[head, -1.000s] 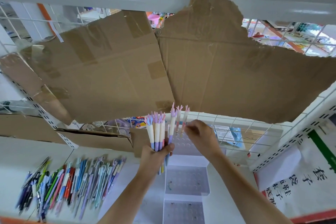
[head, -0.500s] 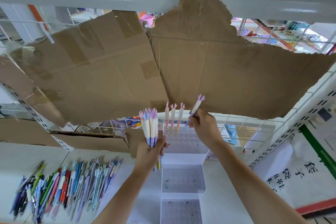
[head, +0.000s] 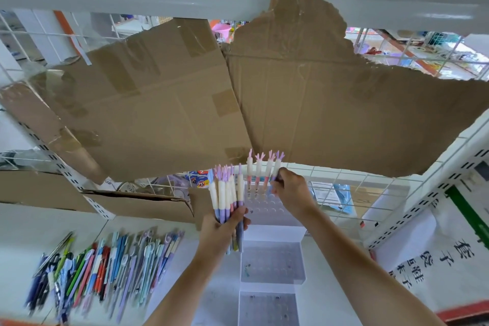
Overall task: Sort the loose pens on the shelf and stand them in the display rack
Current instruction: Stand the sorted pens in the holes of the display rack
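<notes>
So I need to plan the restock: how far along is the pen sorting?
Early. Three antler-topped pens stand in the display rack. The right hand holds a fourth pen at the rack, and the left hand grips a bundle. The loose pile of pens lies unsorted on the shelf.

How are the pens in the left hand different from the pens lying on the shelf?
The bunch of antler pens stands upright, gripped by the left hand; the loose pens lie flat on the shelf, untouched. The bunch looks alike, white over purple or pink with antler tops; the loose pens are mixed: blue, red, green, purple. Neither group is in the display rack yet.
</notes>
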